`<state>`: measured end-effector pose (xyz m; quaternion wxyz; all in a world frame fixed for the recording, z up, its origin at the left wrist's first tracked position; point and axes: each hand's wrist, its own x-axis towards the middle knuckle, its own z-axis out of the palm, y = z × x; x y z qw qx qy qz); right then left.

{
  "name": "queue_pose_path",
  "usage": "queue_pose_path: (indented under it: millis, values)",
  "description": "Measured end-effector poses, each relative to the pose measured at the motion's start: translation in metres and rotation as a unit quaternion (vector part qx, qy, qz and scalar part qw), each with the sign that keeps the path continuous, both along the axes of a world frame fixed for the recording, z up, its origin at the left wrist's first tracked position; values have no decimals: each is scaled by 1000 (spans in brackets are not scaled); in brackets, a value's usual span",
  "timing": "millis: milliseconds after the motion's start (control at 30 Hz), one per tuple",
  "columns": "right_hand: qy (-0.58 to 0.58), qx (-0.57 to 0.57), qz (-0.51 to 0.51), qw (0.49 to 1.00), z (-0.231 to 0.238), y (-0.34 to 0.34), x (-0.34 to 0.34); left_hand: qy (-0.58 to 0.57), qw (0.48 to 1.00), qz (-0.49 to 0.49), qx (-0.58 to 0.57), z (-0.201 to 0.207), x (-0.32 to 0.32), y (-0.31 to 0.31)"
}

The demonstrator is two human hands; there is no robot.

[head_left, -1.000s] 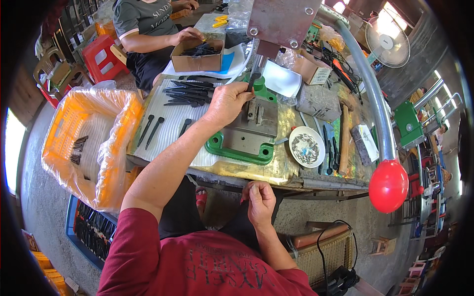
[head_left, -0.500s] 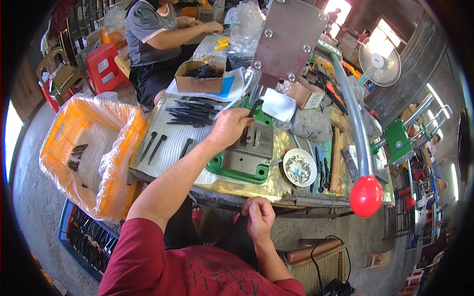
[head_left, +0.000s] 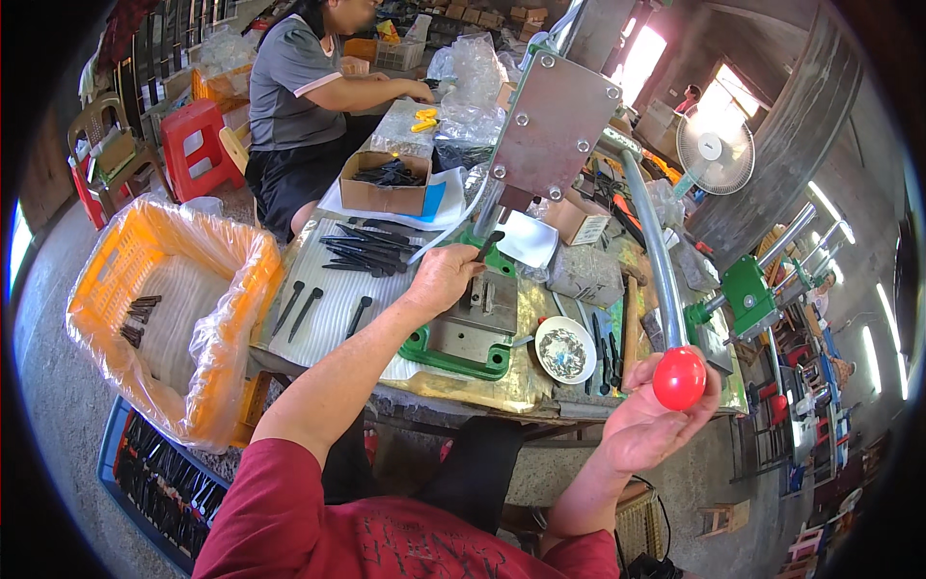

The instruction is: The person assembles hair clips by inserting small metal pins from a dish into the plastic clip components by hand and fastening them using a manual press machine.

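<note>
My left hand (head_left: 446, 280) pinches a slim black part with a rounded head (head_left: 490, 243), holding it over the metal fixture on the green base (head_left: 453, 365) of a hand press. Above it is the press's grey plate housing (head_left: 550, 125). On the right, my right hand (head_left: 641, 429) cups the red ball knob (head_left: 679, 378) at the end of the steel lever (head_left: 656, 246), fingers and thumb on either side. Left of the press, similar black parts (head_left: 367, 251) lie piled on white foam sheeting, with several single ones (head_left: 305, 315) nearer me.
A white bowl of small metal pieces (head_left: 565, 349) sits right of the press, near a wooden-handled hammer (head_left: 632, 323). A cardboard box of black parts (head_left: 383, 199) stands behind the pile. At left is a plastic-lined orange crate (head_left: 96, 328). A co-worker (head_left: 299, 87) sits beyond.
My right hand has moved from near my lap, out to the right, and taken hold of the red knob. My left hand still holds the black part at the press. The view has shifted slightly.
</note>
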<state>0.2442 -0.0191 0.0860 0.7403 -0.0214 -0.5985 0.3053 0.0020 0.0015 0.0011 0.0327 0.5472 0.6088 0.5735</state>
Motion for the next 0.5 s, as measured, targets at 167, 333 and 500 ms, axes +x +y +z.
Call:
queue_pose_path:
  millis: [167, 333, 500]
  values:
    - [-93, 61, -26, 993, 29, -13, -7, 4, 1000, 2, 14, -1, 0, -1]
    - [-132, 58, -37, 989, 46, -21, -8, -1, 1000, 5, -5, -1, -1, -1]
    - [-180, 54, -40, 981, 56, -26, -8, -2, 1000, 2, -4, -4, 3, -3]
